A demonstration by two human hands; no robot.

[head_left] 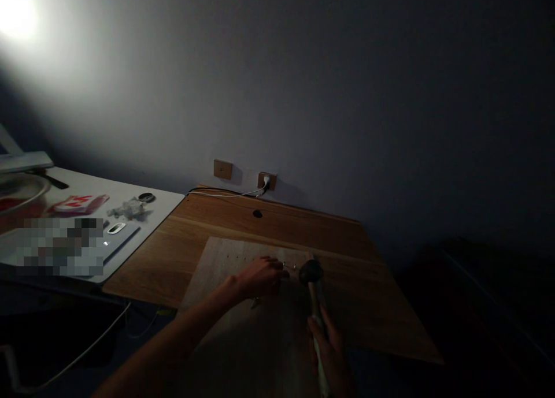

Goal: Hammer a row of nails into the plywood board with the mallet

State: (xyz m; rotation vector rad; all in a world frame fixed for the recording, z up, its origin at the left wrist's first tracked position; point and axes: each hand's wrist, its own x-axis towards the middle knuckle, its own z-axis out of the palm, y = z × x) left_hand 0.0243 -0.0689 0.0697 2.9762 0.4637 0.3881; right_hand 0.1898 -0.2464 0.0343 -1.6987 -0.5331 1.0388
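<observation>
My right hand [327, 343] is wrapped round the pale handle of a mallet [311, 272]. The mallet's dark, rounded head is over the far right part of a pale wooden board [217, 271]. My left hand [264, 275] is by the board's far edge with its fingers curled together; what they pinch is too dark to make out. Just right of its fingertips are small shiny metal pieces [295, 266], like nails or pins. Several dark dots run in a row along the board to the left of that hand. Another small shiny piece [255, 302] lies below the left wrist.
The board lies on a brown wooden table [347, 236] against the wall. A plug and cables [266, 182] are at a wall socket. To the left, a white table [125, 187] bears a clear bowl [26, 184], a red and white packet [80, 204], a crumpled plastic bag [130, 208] and a scale-like device [117, 239].
</observation>
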